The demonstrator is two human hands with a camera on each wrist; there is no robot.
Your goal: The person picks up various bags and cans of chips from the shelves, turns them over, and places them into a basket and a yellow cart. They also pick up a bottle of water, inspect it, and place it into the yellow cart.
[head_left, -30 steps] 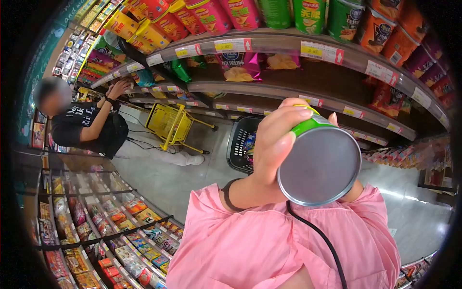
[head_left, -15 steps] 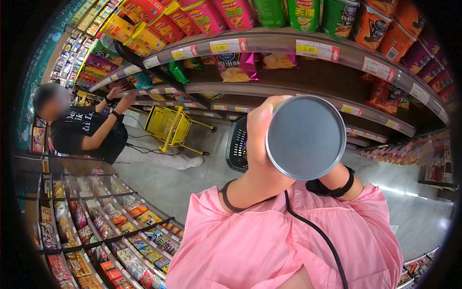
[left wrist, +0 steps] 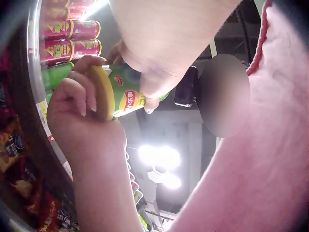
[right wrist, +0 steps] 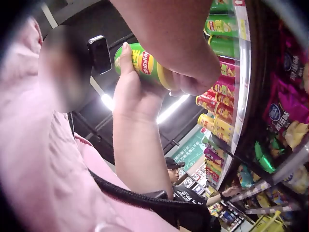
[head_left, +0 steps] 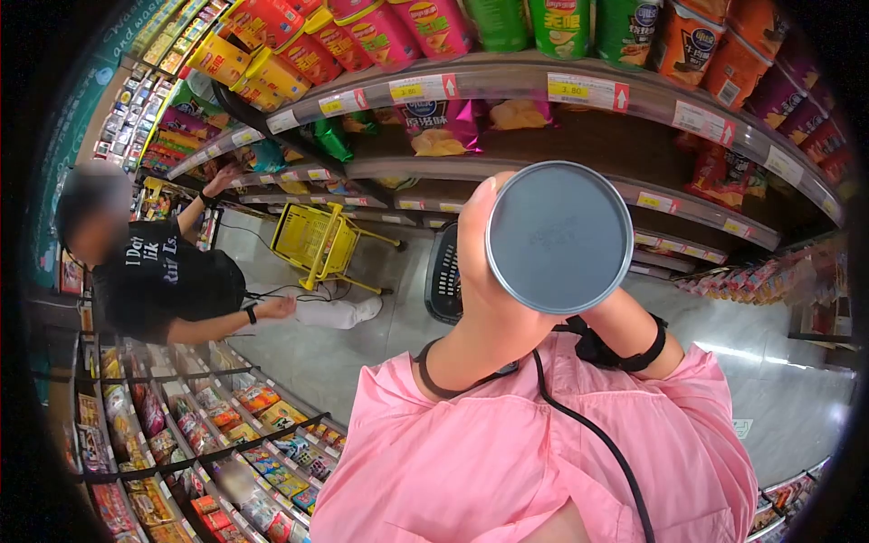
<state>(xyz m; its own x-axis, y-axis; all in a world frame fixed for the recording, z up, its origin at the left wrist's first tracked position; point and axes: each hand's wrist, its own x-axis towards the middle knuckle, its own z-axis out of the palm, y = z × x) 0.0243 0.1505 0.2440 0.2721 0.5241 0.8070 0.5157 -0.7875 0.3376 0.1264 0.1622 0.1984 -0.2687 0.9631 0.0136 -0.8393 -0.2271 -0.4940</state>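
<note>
So the whole thing turns on how the can (head_left: 559, 237) is lined up. It's held up in the air between the face and the front edge of the snack shelf (head_left: 507, 83), resting on nothing. Its long axis runs straight away from the head camera, so only the round metal bottom is seen from there, with the yellow lid (left wrist: 104, 94) at the far end toward the shelf.

The near end is gripped by the left hand (head_left: 489, 281). Its fingers are wrapped round the green side just behind the metal bottom, and the thumb is laid along the can in the right wrist view. The far end is taken by the right hand (left wrist: 79, 113), with its fingers curled over the rim of the lid and the palm cupped behind it. In the head view that hand is hidden behind the can, so its grip can only be read from the left wrist camera.

Honestly, the lid end is judged closest to the right hand's fingers, and the body of the can is steadied by the left.

Further back, a black basket (head_left: 445, 276) and a yellow basket (head_left: 312, 237) are parked on the floor at the foot of the shelves, and another person (head_left: 167, 281) is seen crouched nearby.
</note>
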